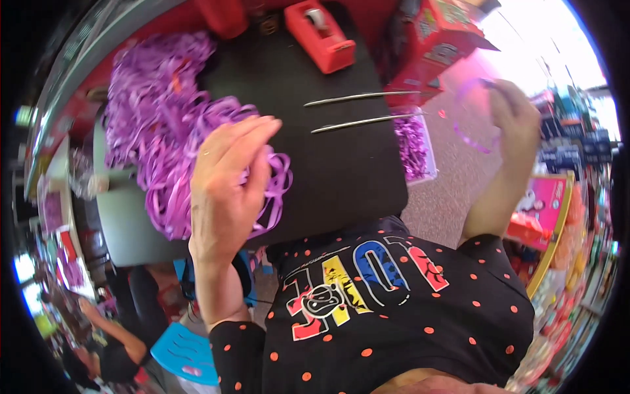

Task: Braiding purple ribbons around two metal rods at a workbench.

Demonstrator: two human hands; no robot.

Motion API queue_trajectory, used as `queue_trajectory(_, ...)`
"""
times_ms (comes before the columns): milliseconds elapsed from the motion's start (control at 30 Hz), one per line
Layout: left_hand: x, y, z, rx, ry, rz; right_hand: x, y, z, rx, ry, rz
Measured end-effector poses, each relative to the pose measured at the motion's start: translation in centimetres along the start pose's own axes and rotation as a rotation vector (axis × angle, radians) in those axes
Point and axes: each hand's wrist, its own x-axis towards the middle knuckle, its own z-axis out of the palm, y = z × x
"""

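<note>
Holding purple ribbon (482,148): right hand (516,113)

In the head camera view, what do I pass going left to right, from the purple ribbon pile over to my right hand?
Purple ribbon pile → red tape dispenser → shiny purple tinsel → loose purple ribbon strand, blurred → right hand.

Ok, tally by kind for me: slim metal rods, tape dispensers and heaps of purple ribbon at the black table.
Slim metal rods: 2
Red tape dispenser: 1
Heap of purple ribbon: 1
Total: 4
</note>
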Motion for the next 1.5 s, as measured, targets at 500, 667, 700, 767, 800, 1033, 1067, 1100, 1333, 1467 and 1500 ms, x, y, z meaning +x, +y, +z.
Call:
queue_trajectory(500, 17.7, 4.0, 22.9, -1.423, -1.017, -0.192, 1.7, 8.5, -0.3, 0.01, -0.093, -0.087)
queue_trajectory(667, 19.4, 4.5, 23.3, -1.317, -1.066, -0.143, 1.4, 11.4, 0.8, 0.105, -0.085, -0.03)
queue_trajectory(700, 19.8, 4.8, 23.4, -1.202, -1.106, -0.148, 1.0, 12.3, 0.7, 0.104, -0.082, -0.009)
queue_trajectory(767, 20.1, 4.1, 23.8, -1.082, -1.146, -0.161, 0.9, 12.6, 1.2, 0.147, -0.215, 0.039)
queue_trajectory(800, 20.2, 3.5, 24.1, -0.943, -1.096, -0.011, 0.9, 13.2, 1.4, 0.29, -0.229, 0.1)
queue_trajectory(1033, 19.2, 1.9, 22.8, -0.459, -0.972, 0.248, -2.0, 16.0, 6.8, 0.582, -0.352, 0.389)
queue_trajectory(1067, 18.9, 1.7, 22.3, -0.421, -0.953, 0.239, -2.1, 16.3, 7.2, 0.72, -0.414, 0.445)
queue_trajectory(1100, 18.6, 1.6, 21.9, -0.414, -0.952, 0.237, -2.3, 16.0, 8.1, 0.816, -0.424, 0.481)
queue_trajectory(1333, 17.2, 1.0, 21.1, -0.174, -0.911, 0.203, -3.0, 18.6, 12.9, 1.559, -0.591, 0.545)
queue_trajectory(1467, 17.0, 1.0, 20.9, -0.153, -0.898, 0.139, -3.0, 15.8, 13.3, 1.265, -0.463, 0.656)
queue_trajectory(1500, 17.0, 1.0, 20.8, -0.129, -0.906, 0.126, -3.0, 15.8, 13.7, 1.264, -0.465, 0.652)
